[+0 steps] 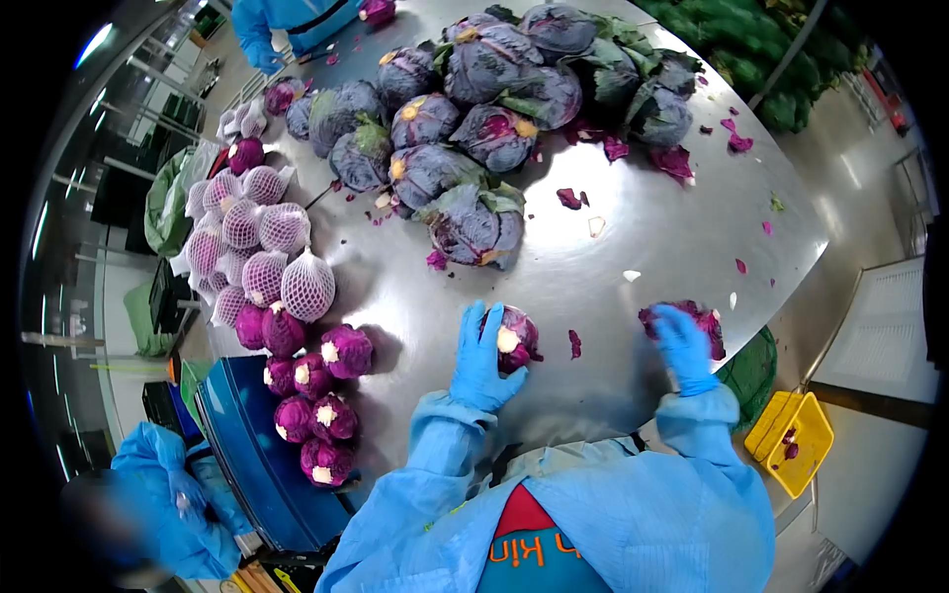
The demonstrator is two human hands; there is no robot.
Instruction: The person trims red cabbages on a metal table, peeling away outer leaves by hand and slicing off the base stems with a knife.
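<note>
Gloved in blue, my left hand (pixel 482 358) curls round the left side of a trimmed purple cabbage (pixel 519 339), whose pale cut stem faces up. Farther right, near the table's edge, my right hand (pixel 682 346) lies over dark purple leaf pieces (pixel 708 322); its fingers are blurred and whether they grip the leaves is unclear. A small leaf scrap (pixel 574 344) rests on the metal table (pixel 613 395) between the hands. Untrimmed cabbages (pixel 474 222) with outer leaves are heaped beyond my hands.
Trimmed cabbages (pixel 346 351) and net-wrapped ones (pixel 307 287) cover the table's left side. A blue bin (pixel 257 445) stands at lower left, a yellow basket (pixel 816 445) at right. Two people in blue (pixel 282 25) are nearby, at upper left and lower left.
</note>
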